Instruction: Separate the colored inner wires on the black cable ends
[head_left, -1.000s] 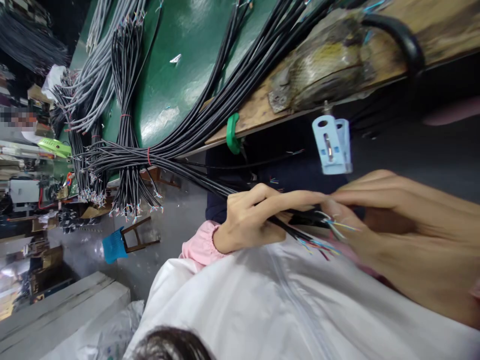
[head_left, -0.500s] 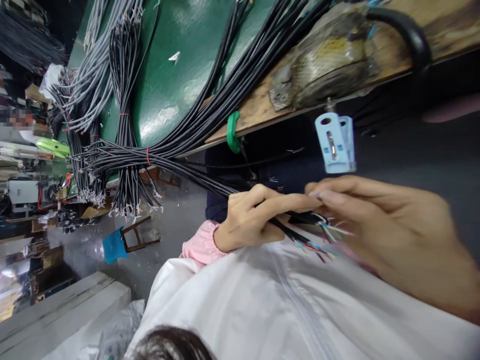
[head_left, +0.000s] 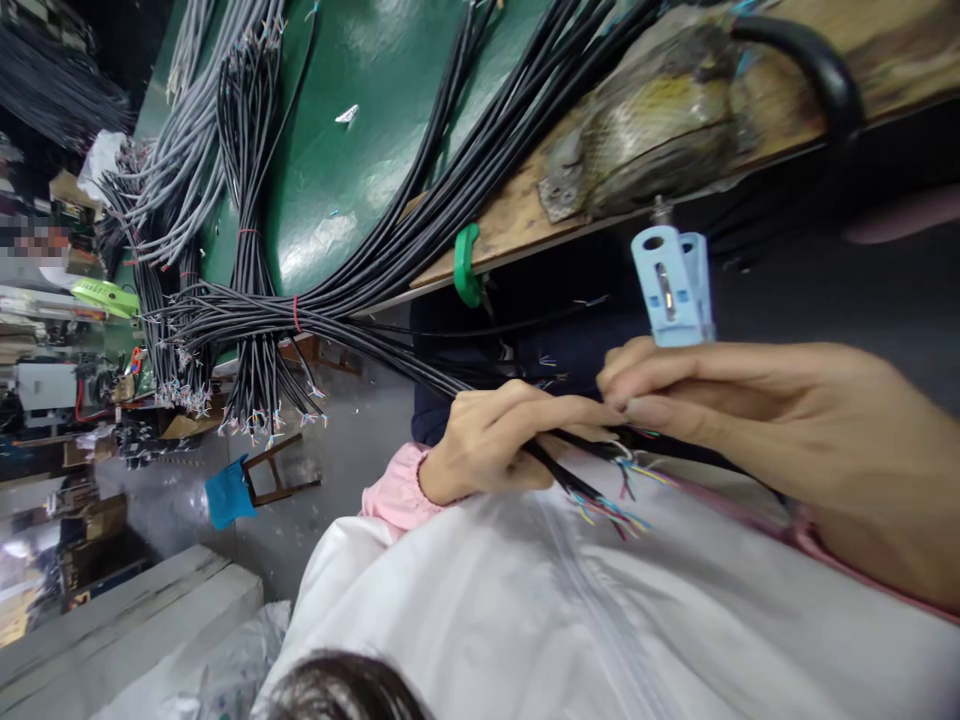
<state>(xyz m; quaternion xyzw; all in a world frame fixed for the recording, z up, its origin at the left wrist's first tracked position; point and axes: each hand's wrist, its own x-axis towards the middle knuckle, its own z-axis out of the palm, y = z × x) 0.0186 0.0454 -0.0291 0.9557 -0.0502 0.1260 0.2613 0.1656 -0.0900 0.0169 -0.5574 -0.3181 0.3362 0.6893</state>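
My left hand is closed around several black cables near their stripped ends. Thin coloured wires fan out below its fingers, white, blue, yellow and red among them. Fingertips of my right hand are pinched together right by the left fingertips, at the wire ends. What exactly lies in that pinch is too small and covered to make out. The held cables run back to a larger black bundle tied with a red band at the table edge.
A light blue clip hangs just above my right hand. A green hook sits on the edge of the green table. Grey cables and more black bundles lie left. A tape-wrapped lump rests on the wooden edge. A blue stool stands below.
My right hand has shifted slightly left and up, its fingertips now tighter together by the left hand. My left hand and the wire ends have moved a little left.
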